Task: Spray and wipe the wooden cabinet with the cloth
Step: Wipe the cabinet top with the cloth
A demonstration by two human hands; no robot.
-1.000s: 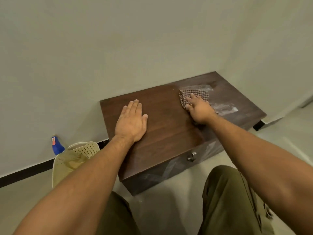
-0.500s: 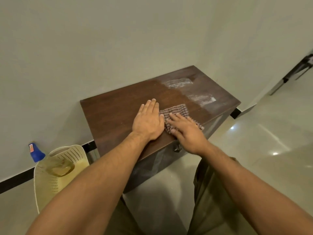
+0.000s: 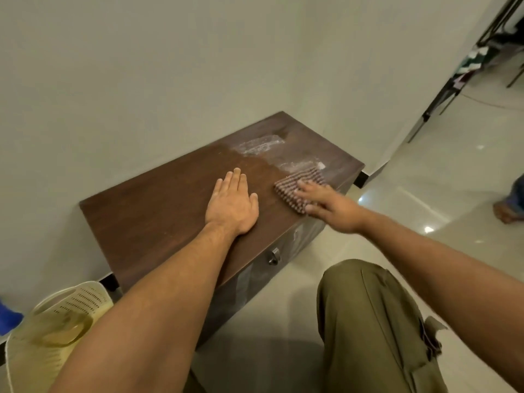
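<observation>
cloth (image 3: 299, 188) at cabinet (image 3: 158, 205) top's 3 o'clock edge | our right hand (image 3: 330, 204) flat, pressing it | left hand (image 3: 232, 205) open, bracing | we judge cloth soft, limp; press from above | white residue (image 3: 262, 144) at 1 o'clock

My right hand (image 3: 330, 204) is blurred and covers the near part of the cloth (image 3: 297, 187). My left arm hides part of the basket (image 3: 71, 302). The blue bottle (image 3: 8, 319) and a foot (image 3: 510, 212) are cut off at the edges.
</observation>
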